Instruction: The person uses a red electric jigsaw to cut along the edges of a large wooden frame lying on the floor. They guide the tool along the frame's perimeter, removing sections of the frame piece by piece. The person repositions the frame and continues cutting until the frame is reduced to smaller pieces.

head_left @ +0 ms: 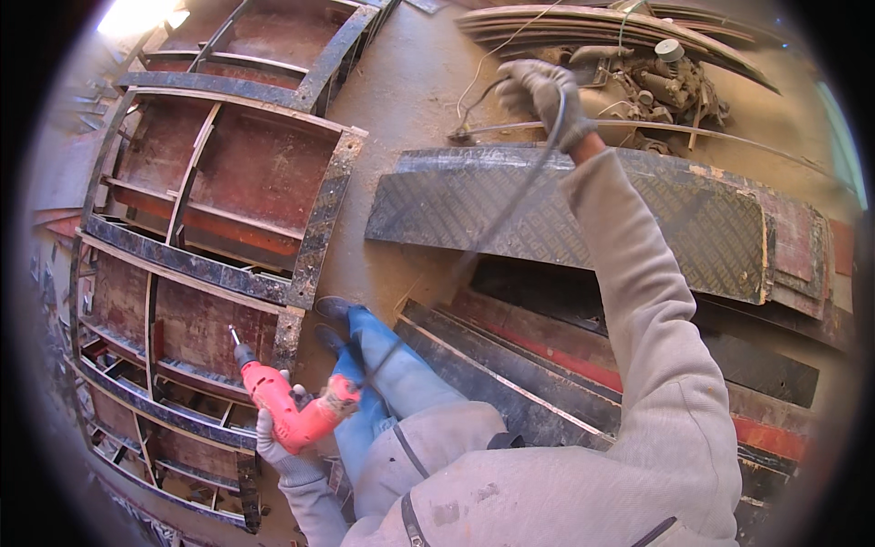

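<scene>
My left hand (pixel 271 439), in a grey glove, is wrapped round a red power drill (pixel 287 410). The drill's bit points up and to the left, over one of the framed wooden panels (pixel 251 187). My right hand (pixel 545 98), gloved too, is raised at arm's length near the far side with its fingers closed round a dark cable (pixel 521 196). From that hand the cable hangs down in a blurred curve back toward my legs and the drill. A short bend of it sticks out to the left of my fingers.
Several framed panels with wooden ribs stand in a row along the left. To the right lie a stack of dark printed boards (pixel 565 214) and long planks (pixel 510 365). Farther back are a dusty machine part (pixel 670 91) and bent wooden strips (pixel 583 20). Sandy floor (pixel 401 100) runs between.
</scene>
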The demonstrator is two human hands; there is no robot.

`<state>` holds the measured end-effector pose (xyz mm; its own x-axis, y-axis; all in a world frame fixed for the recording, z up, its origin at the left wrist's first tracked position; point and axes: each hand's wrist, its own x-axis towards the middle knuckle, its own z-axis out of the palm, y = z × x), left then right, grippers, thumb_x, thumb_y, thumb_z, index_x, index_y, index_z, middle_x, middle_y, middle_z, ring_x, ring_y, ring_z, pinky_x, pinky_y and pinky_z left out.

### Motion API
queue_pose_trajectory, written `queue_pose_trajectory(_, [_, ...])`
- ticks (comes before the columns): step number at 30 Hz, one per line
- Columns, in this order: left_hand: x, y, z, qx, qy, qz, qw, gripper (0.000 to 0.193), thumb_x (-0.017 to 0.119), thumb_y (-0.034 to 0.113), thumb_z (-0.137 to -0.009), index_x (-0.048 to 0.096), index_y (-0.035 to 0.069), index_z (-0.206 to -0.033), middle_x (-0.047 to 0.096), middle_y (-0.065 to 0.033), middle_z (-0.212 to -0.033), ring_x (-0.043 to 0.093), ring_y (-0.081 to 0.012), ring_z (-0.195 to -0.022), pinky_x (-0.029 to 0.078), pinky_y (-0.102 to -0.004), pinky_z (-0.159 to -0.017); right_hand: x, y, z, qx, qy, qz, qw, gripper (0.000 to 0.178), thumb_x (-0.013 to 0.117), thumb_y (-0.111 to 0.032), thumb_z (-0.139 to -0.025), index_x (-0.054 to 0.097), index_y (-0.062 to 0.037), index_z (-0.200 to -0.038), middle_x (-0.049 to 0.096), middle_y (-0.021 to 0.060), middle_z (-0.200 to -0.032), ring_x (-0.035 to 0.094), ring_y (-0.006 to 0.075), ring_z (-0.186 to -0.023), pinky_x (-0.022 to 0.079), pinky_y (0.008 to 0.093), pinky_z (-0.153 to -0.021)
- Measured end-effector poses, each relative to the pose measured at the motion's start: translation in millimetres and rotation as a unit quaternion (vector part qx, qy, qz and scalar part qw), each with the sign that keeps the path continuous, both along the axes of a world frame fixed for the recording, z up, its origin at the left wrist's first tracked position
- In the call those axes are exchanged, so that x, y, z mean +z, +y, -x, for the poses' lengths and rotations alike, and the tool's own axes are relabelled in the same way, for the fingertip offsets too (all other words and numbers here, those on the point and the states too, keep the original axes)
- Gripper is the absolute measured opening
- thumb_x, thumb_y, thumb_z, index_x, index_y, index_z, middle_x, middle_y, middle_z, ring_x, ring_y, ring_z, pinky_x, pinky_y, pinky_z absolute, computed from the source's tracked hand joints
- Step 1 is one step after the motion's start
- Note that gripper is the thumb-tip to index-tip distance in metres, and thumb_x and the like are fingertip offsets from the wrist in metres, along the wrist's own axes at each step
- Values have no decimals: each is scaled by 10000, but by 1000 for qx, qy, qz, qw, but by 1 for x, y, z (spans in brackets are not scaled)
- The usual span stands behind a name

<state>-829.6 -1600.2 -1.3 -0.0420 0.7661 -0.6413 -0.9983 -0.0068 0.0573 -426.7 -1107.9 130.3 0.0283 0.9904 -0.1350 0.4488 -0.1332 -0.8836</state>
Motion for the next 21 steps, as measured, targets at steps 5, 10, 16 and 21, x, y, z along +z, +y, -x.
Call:
queue_pose_trajectory(5, [-1,28,-2,10,23,-66,997,782,569,318,-1056,181,-29,-1639,415,-245,-1597,570,-394,-1339,478,-578,-1149,25,47,-10,91,-43,-136,986,239,636,-253,-1069,759,-49,-1068,784,105,-819,730,141,-641,596,266,-552])
queue_pose_trajectory(10, [-14,60,-13,-13,27,-89,996,769,498,420,-1061,218,25,-1658,338,-242,-1668,478,-427,-1441,391,-600,-1205,-43,60,-85,192,-316,-31,929,230,731,-266,-970,748,-72,-1093,774,70,-878,704,170,-741,569,335,-697])
queue_pose_trajectory(16, [-22,136,4,-156,506,-27,848,690,588,529,-949,385,-36,-1288,467,-257,-1244,499,-394,-1142,391,-521,-1009,-152,101,-289,209,-671,179,688,574,735,-253,-845,620,-161,-1399,721,171,-1260,707,317,-1155,553,428,-989])
queue_pose_trajectory(21, [-27,212,-21,-484,834,246,101,727,767,661,-865,669,-14,-613,572,-182,-572,563,-362,-573,442,-504,-612,-194,179,-442,126,-809,180,545,760,778,-320,-831,496,-102,-1502,654,150,-1367,596,350,-1313,475,537,-1061])
